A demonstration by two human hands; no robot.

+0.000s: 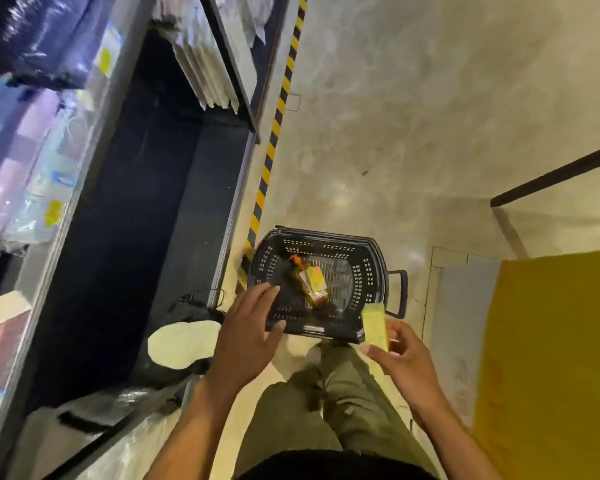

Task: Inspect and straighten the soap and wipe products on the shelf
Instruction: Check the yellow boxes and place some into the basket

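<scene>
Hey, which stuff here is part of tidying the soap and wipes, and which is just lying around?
Job: small yellow box, pinched in right hand; left hand; wrapped packs, left.
Lying about: black basket holding orange-capped bottle; striped floor tape; yellow carton.

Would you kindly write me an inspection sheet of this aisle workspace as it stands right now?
Surface: pale glossy floor, with a black perforated plastic basket standing on it.
Job's things: small flat yellow box in the right hand; purple and blue film-wrapped packs on the grey shelf at left, blurred.
Clutter: orange-capped bottle with a yellow label, lying in the basket.
Hands: left hand open over the basket's near-left corner, contact unclear; right hand pinches the box.
Cables: nothing seen.
Surroundings: yellow-and-black striped tape along the shelf base; large yellow panel at right.
</scene>
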